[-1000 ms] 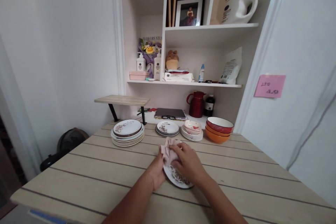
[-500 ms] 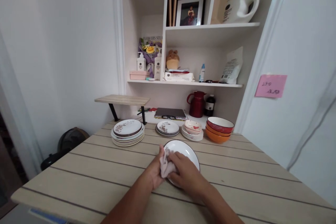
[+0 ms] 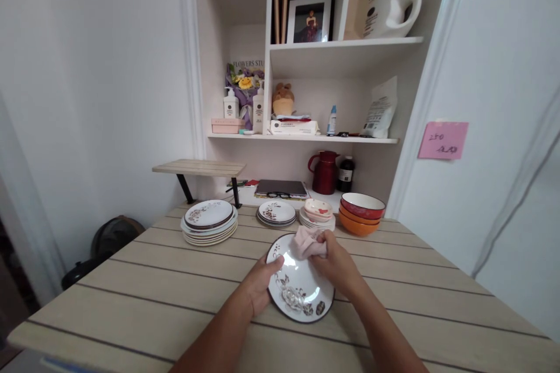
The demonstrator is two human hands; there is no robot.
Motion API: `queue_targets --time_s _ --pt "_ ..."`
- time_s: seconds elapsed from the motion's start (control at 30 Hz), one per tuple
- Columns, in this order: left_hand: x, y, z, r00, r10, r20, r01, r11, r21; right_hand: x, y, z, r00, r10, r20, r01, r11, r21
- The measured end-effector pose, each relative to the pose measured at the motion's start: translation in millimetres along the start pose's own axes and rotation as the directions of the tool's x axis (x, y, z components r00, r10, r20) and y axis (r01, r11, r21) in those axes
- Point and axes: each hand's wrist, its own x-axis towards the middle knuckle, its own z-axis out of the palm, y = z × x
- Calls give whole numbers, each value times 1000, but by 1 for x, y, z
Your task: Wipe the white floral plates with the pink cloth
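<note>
A white plate point(image 3: 301, 285) with a dark rim and brown flowers is tilted above the table in front of me. My left hand point(image 3: 260, 282) grips its left edge, thumb on the upper face and fingers underneath. In my right hand point(image 3: 335, 262) is a bunched pale pink cloth point(image 3: 308, 243), pressed on the plate's upper right edge. Part of the rim there is hidden by the cloth. Just beyond it stand small pink-patterned bowls point(image 3: 318, 210) on a stack of small white plates point(image 3: 332, 222).
Plate stacks stand at the left point(image 3: 209, 214) and middle back point(image 3: 276, 212) of the slatted table point(image 3: 175, 309). Orange and red bowls point(image 3: 361, 222) are nested at the right. A small raised shelf point(image 3: 199, 168), a laptop point(image 3: 282, 187) and a red jug point(image 3: 324, 173) are behind.
My left hand has turned the plate so its flowers face nearer me. My right hand has moved the cloth from the plate's left side to its upper right edge.
</note>
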Motion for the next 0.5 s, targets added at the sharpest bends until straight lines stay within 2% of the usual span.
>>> queue_targets --time_s 0.07,0.13,0.37,0.5 --pt "0 0 0 1000 -2 10 2 1000 4 1 -2 2 999 -33 31 30 996 88" --pt "1 -1 0 1000 0 25 0 1000 1 3 -5 4 995 -101 19 99 992 83" --pt "4 -4 -1 1000 20 17 -21 1000 22 3 -28 11 946 -302 119 322 923 -212" --pt "3 -5 -1 1000 21 14 -22 998 58 -3 -39 12 921 -363 143 389 882 -265"
